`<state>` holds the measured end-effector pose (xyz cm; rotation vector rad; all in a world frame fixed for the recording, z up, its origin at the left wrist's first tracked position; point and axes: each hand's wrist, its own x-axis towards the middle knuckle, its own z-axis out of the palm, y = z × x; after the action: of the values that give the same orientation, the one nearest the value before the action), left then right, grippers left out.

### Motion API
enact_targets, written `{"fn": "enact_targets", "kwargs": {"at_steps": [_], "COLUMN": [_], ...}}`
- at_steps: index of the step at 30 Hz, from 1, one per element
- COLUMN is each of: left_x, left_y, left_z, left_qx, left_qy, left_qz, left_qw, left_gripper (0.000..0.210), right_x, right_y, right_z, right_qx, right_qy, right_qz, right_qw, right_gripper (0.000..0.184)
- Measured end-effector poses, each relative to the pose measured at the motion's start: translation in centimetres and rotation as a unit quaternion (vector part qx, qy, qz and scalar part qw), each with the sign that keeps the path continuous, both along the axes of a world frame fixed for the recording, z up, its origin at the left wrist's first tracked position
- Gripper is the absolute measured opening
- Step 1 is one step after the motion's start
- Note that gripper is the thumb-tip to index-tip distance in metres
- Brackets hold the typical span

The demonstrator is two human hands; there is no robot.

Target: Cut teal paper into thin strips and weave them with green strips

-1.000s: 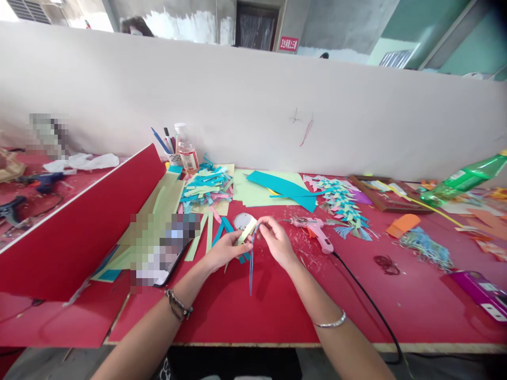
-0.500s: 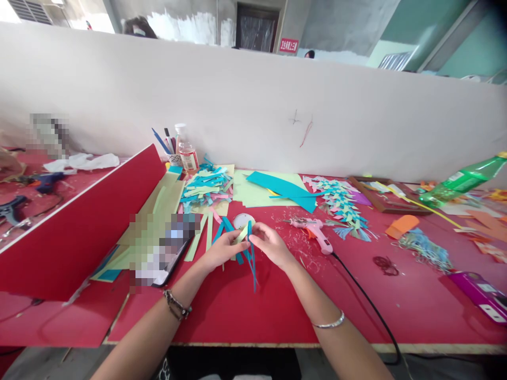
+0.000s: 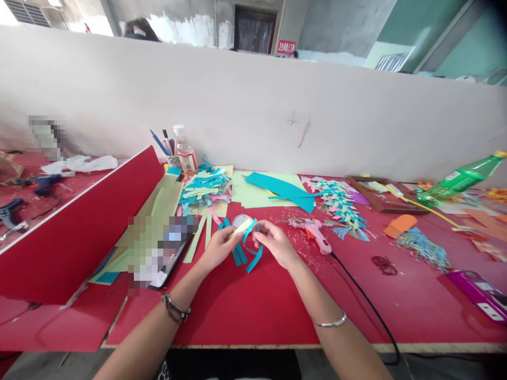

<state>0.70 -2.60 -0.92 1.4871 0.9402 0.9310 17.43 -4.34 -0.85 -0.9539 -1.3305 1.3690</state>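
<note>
Head view: we look down on two hands working paper strips just above a red table [image 3: 237,316].
Left hand: its thumb and fingers [image 3: 221,247] close on a pale green strip [image 3: 240,229].
Right hand: its fingertips [image 3: 255,244] appear to pinch a blue strip [image 3: 254,259]; the two hands are near each other but apart.
Work in hand: we judge it to be at an early stage, since the blue strip is bent into an open loop beside the pale green one, and we see no tight fold between them.
Work done: we note a woven paper chain [image 3: 343,203] lying to the right, apparently complete or nearly so.
Work left: we count as unworked the heap of cut strips [image 3: 206,186] and the loose pale green strips [image 3: 195,244] on the left.
Pale green strip: its long axis runs obliquely, from the left hand up toward the right and away from us.
Blue strip: its upper end points away and to the right; the middle curls round, and the lower end points toward us and slightly left.
Glue gun: we find the pink glue gun [image 3: 317,233] lying right of the hands, untouched, its nozzle toward the left.
</note>
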Motion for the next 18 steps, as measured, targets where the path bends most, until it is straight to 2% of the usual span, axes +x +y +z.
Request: {"fn": "enact_targets", "kwargs": {"at_steps": [4,7,11,16,18], "left_x": [-0.1,-0.2,-0.1,0.0,-0.1], "left_y": [0.0,0.1,0.1,-0.1,-0.2], "left_z": [0.4,0.4,0.2,0.2,0.3], "left_qx": [0.016,0.02,-0.076,-0.178,-0.215], "left_qy": [-0.038,-0.089,-0.185,-0.229,-0.256], "left_qz": [0.01,0.033,0.035,-0.03,-0.061], "left_qw": [0.999,0.995,0.979,0.957,0.941], "left_gripper": [0.03,0.024,0.021,0.022,0.02], "right_x": [0.1,0.1,0.0,0.2,0.5], "right_y": [-0.1,-0.1,0.0,0.0,-0.1], "right_z": [0.1,0.2,0.2,0.6,1.1], "right_qx": [-0.011,-0.032,-0.045,-0.021,-0.008], "right_qy": [0.048,0.086,0.12,0.126,0.104], "right_qz": [0.016,0.026,0.047,0.034,0.038], "right_qw": [0.999,0.995,0.991,0.991,0.994], "right_gripper": [0.011,0.016,0.027,0.012,0.015]}}
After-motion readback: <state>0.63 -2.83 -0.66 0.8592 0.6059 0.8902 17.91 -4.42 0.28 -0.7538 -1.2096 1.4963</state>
